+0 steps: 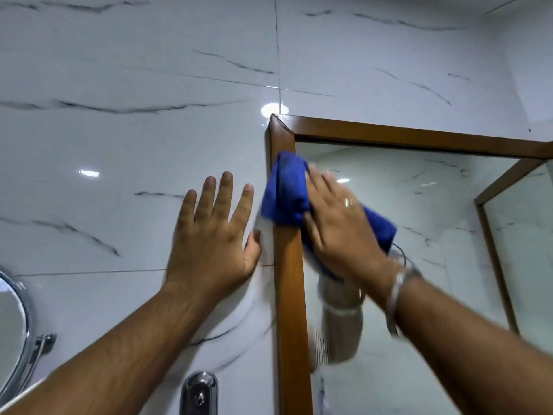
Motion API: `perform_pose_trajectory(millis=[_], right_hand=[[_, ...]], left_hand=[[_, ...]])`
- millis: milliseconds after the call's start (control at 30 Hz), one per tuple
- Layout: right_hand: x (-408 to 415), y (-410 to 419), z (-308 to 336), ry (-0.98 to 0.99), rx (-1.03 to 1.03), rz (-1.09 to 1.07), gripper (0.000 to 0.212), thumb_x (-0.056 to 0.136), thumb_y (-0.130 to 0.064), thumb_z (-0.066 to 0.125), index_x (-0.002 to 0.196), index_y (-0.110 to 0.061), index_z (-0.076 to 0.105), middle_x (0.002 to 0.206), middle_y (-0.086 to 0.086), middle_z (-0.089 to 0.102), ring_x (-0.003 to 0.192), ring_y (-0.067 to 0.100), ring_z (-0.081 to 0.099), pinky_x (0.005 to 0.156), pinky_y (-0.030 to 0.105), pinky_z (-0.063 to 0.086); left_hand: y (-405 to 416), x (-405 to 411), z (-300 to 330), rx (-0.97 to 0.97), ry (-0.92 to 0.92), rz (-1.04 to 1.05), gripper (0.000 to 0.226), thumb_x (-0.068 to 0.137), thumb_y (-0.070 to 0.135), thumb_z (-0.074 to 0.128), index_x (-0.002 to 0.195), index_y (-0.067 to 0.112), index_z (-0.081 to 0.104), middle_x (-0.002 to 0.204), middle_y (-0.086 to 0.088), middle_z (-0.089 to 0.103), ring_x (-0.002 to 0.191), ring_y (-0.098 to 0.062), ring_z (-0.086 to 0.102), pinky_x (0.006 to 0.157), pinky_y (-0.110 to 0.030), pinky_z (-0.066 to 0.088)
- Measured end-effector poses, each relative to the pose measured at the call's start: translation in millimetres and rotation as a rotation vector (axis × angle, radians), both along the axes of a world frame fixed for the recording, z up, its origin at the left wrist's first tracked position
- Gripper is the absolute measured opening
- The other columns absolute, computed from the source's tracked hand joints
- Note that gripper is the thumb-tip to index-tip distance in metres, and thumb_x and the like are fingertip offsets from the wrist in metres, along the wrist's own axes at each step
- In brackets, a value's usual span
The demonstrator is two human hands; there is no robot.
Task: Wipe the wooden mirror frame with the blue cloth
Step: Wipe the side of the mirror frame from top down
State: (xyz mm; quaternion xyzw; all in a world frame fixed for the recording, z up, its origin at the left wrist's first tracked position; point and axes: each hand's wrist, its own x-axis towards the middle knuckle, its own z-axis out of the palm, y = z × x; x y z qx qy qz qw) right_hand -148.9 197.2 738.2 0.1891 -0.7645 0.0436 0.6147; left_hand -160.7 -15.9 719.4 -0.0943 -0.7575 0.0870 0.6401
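The wooden mirror frame (pixel 289 295) hangs on a white marble-tiled wall, its top left corner near the centre of the view. A folded blue cloth (pixel 285 190) is pressed against the frame's left upright, a little below that corner. My right hand (pixel 341 229) lies flat over the cloth and holds it to the wood, partly over the mirror glass. My left hand (pixel 214 235) rests flat on the tiles just left of the frame, fingers spread, holding nothing.
The mirror glass (pixel 419 235) reflects the tiled room and my arm. A round chrome-rimmed mirror (pixel 15 333) on a bracket sits at the lower left edge. A chrome fitting (pixel 199 392) is mounted on the wall at the bottom.
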Motion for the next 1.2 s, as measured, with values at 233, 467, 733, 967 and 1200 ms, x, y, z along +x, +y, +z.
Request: perform_pose_trajectory(millis=[233, 467, 733, 967, 1200], right_hand=[[-5, -2, 21, 0.044, -0.027, 0.055, 0.061, 0.097, -0.04, 0.028, 0.154, -0.025, 0.013, 0.163, -0.005, 0.013, 0.15, 0.015, 0.008, 0.122, 0.039, 0.01], [6, -1, -174, -0.126, 0.072, -0.052, 0.077, 0.088, -0.044, 0.044, 0.154, -0.017, 0.016, 0.164, -0.003, 0.005, 0.15, 0.02, 0.006, 0.12, 0.029, 0.002], [2, 9, 39, 0.02, 0.109, -0.088, 0.061, 0.098, -0.039, 0.028, 0.153, -0.013, 0.021, 0.161, 0.008, 0.02, 0.148, 0.027, 0.019, 0.121, 0.044, 0.018], [-6, -4, -117, -0.08, -0.019, -0.002, 0.069, 0.093, -0.04, 0.038, 0.155, -0.028, 0.008, 0.164, -0.008, 0.001, 0.151, 0.015, -0.002, 0.122, 0.036, -0.003], [8, -1, -212, -0.172, 0.075, -0.058, 0.071, 0.092, -0.043, 0.037, 0.154, -0.015, 0.016, 0.161, 0.003, 0.011, 0.148, 0.027, 0.01, 0.117, 0.041, 0.012]], left_hand=[[0, -3, -6, 0.031, 0.029, -0.016, 0.072, 0.095, 0.053, 0.026, 0.159, 0.019, 0.029, 0.167, -0.018, 0.023, 0.153, -0.038, 0.024, 0.122, -0.056, 0.021], [0, -4, -32, 0.029, 0.003, -0.005, 0.074, 0.095, 0.052, 0.023, 0.161, 0.018, 0.021, 0.169, -0.018, 0.013, 0.155, -0.037, 0.015, 0.125, -0.056, 0.016], [1, -4, -32, 0.015, 0.025, -0.002, 0.073, 0.096, 0.053, 0.027, 0.16, 0.017, 0.027, 0.167, -0.02, 0.019, 0.154, -0.038, 0.02, 0.124, -0.056, 0.017], [0, -6, -58, 0.022, 0.036, -0.001, 0.074, 0.096, 0.053, 0.028, 0.16, 0.017, 0.022, 0.168, -0.018, 0.016, 0.155, -0.037, 0.016, 0.124, -0.055, 0.013], [3, -3, -71, 0.014, 0.007, 0.005, 0.076, 0.094, 0.051, 0.028, 0.161, 0.015, 0.02, 0.169, -0.02, 0.012, 0.155, -0.039, 0.011, 0.124, -0.057, 0.01]])
